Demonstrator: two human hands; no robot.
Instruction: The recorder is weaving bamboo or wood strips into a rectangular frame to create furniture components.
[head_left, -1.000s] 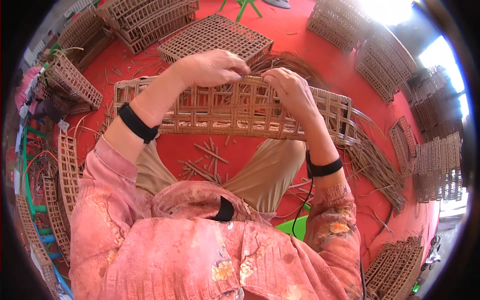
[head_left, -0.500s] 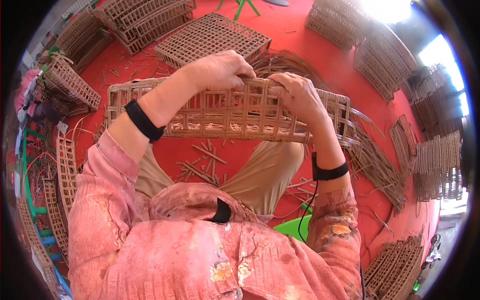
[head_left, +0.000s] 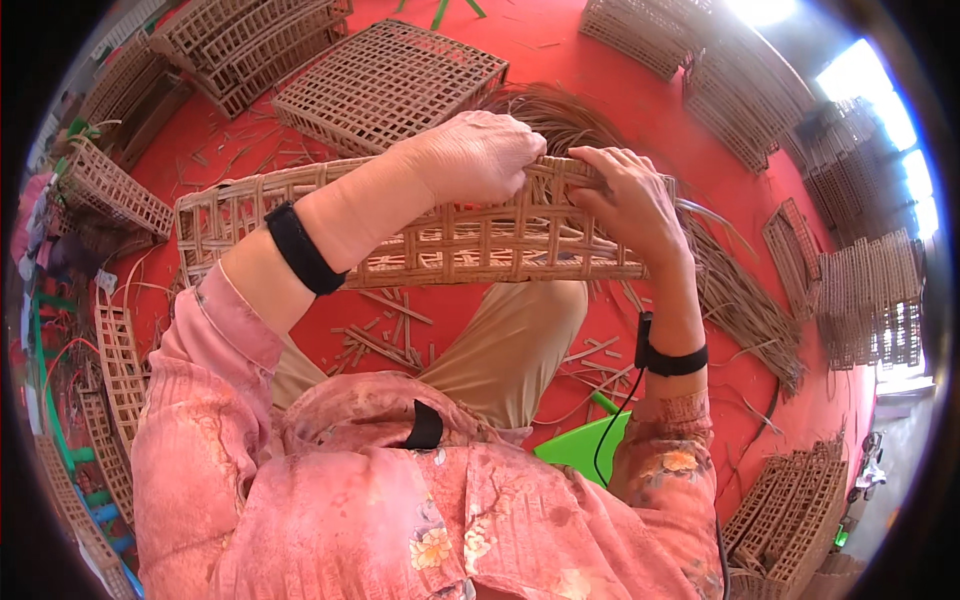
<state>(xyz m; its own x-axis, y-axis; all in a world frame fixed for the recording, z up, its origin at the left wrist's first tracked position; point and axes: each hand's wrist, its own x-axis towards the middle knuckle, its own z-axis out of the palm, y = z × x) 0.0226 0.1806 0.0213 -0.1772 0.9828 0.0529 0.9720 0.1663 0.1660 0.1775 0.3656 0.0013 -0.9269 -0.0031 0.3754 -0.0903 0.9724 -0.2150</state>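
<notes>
Across my lap stands a long, openwork woven basket [head_left: 515, 250] of brown strips, one lattice side facing me. At its upper rim, right of the middle, my left hand [head_left: 485, 155] is closed, its fingertips pinching the edge; what lies under the fingers is partly hidden. Just to the right, my right hand [head_left: 635, 200] grips the same rim near the basket's right end, fingers over the top and thumb on the near side. A small gap separates the two hands.
Behind the basket lie a flat lattice piece [head_left: 390, 85] and a bundle of loose strips [head_left: 750, 300]. Cut scraps [head_left: 385, 335] litter the red floor. Stacked woven baskets [head_left: 745, 90] stand around the edges. A green plastic object [head_left: 580, 447] sits by my right side.
My left hand has moved right along the rim and closed more tightly at the edge. The basket has shifted left relative to my hands, so my right hand is nearer its right end.
</notes>
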